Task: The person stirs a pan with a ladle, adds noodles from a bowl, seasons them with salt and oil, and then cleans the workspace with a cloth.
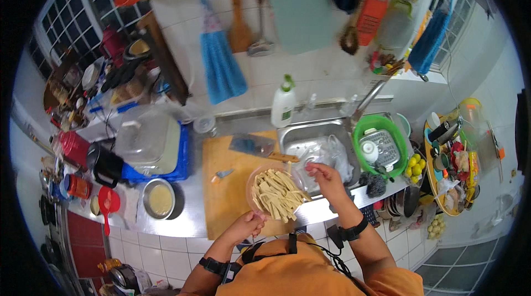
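Note:
A pinkish translucent bowl (pixel 250 190) heaped with pale cut strips (pixel 278 192), perhaps tofu skin, stands at the right side of a wooden cutting board (pixel 222 213). My left hand (pixel 249 225) pinches the bowl's near-left rim. To the right of the bowl, over the near part of the sink, my right hand (pixel 327 180) is raised with its fingers partly curled and apart; nothing shows in it. Behind the bowl lies a cleaver (pixel 253 145), its wooden handle reaching over the sink edge. On the board's left half rests a small knife (pixel 224 173) with an orange handle.
The steel sink (pixel 298 142) contains a clear plastic bag (pixel 338 159). Right of it sits a green basin (pixel 359 138) with a drain rack and white bowl. A metal bowl of pale liquid (pixel 159 200) and a red ladle (pixel 108 204) occupy the left counter. A white pump bottle (pixel 283 107) stands behind.

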Tool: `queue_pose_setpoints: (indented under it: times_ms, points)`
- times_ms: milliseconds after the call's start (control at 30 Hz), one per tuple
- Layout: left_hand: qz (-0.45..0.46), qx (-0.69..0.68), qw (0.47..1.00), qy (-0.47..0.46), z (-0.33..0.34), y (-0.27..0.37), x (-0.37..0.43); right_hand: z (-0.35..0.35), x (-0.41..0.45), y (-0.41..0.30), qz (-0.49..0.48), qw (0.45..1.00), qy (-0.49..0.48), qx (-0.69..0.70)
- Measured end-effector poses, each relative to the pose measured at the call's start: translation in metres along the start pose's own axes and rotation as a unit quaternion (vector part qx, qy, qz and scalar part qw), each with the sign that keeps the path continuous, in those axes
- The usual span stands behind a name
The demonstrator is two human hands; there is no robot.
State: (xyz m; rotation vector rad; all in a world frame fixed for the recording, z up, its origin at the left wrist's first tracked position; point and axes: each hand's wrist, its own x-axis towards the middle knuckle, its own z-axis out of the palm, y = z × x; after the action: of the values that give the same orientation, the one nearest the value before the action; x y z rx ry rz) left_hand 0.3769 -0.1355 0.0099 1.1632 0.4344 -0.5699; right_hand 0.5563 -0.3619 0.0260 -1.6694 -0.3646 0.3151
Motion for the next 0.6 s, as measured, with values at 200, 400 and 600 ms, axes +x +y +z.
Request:
queue_pose_setpoints:
  times_ms: [200,400,600]
  points:
    - [-0.019,0.01,1.0,-0.014,0.077,0.039,0.061,-0.162,0.066,0.113,0.043,0.98,0.046,-0.191]
    - [-0.017,-0.025,1.0,0.006,0.121,0.073,0.109,-0.205,0.163,0.124,0.049,0.974,0.001,-0.221]
    - [0.0,-0.02,1.0,0.016,0.15,0.104,0.141,-0.213,0.205,0.154,0.02,0.989,-0.022,-0.148]
